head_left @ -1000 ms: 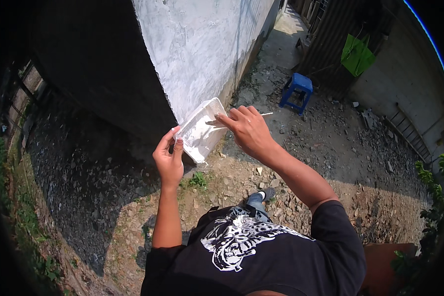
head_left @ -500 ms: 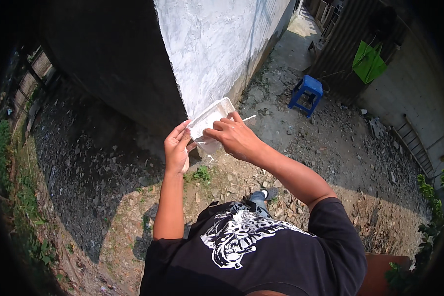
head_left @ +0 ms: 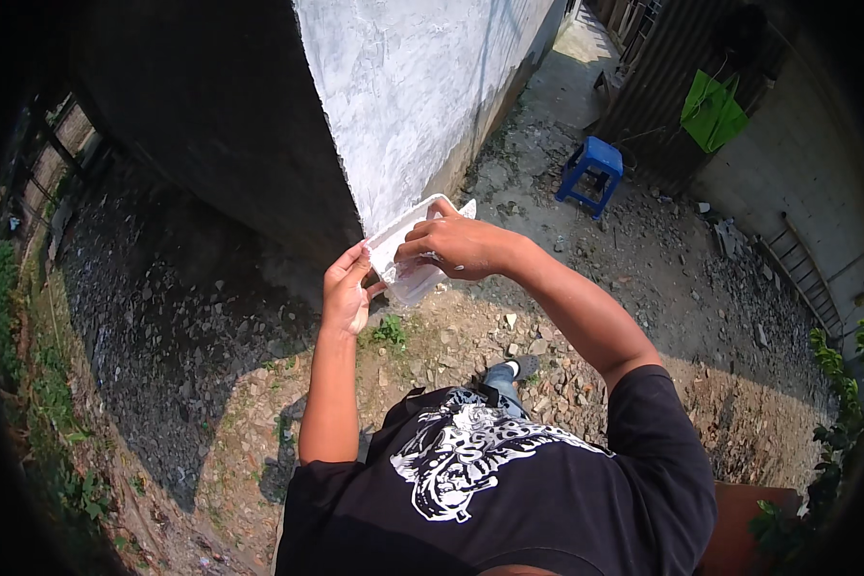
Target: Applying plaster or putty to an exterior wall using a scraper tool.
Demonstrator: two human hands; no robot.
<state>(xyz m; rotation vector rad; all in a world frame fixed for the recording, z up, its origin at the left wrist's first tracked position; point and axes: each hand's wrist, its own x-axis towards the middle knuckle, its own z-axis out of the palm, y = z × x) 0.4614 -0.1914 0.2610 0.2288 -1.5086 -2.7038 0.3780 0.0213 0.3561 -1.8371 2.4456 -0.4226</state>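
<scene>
Rectangular plastic tub [head_left: 413,289] of white paste [head_left: 384,255], held tilted in the air, just in front of the wall's corner as I see it. Compared with half a second ago, the change lies in the right hand [head_left: 457,246] at three o'clock: it bends more steeply at the wrist over the tub's mouth, and the end of the flat tool [head_left: 468,208] beyond its fingers now shows short and broad, where it looked thin and stick-like. I judge that the tool has been turned, and that the work at this instant is in the paste, not on the wall.

The right hand is closed around the tool, most of which it hides; I cannot tell how deep the tool reaches. The left hand [head_left: 345,292], at eight o'clock, pinches the tub's near corner, thumb at the rim and fingers beneath; that hold stays much the same.

Farther out: at twelve o'clock, the sunlit whitened wall face [head_left: 403,106]; at ten, the shaded wall face [head_left: 221,134]; at two, a blue plastic stool [head_left: 600,154], with a bright green bag [head_left: 713,113] beyond it; at three, a ladder [head_left: 799,267]; at six, a small leafy weed [head_left: 390,331].
</scene>
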